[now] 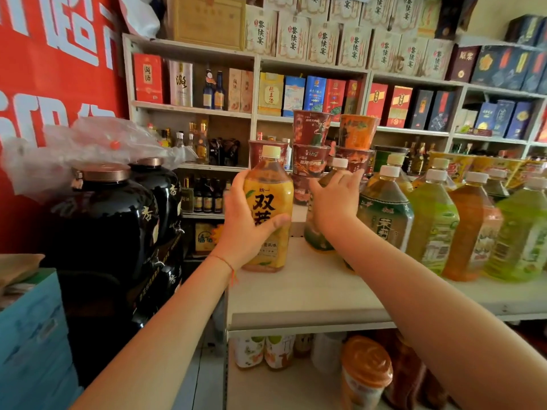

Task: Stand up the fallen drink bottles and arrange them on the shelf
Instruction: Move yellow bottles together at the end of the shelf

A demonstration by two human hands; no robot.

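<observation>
The left hand point(248, 220) is wrapped around the middle of a yellow tea bottle point(268, 214), thumb across the label; the bottle stands upright near the left end of the shelf point(296, 291). The right hand point(333, 202) is closed over the shoulder of a darker tea bottle point(318, 232) just behind it, which leans slightly; whether its base is fully down is hidden by the arm. Both bottles look full to the neck with caps on, so they are likely heavy for their size. The plastic should give a little under a squeeze, and the glossy label may slip, so the waist is the safest hold. To the right, a row of green and orange bottles point(432, 226) stands upright, also full.
</observation>
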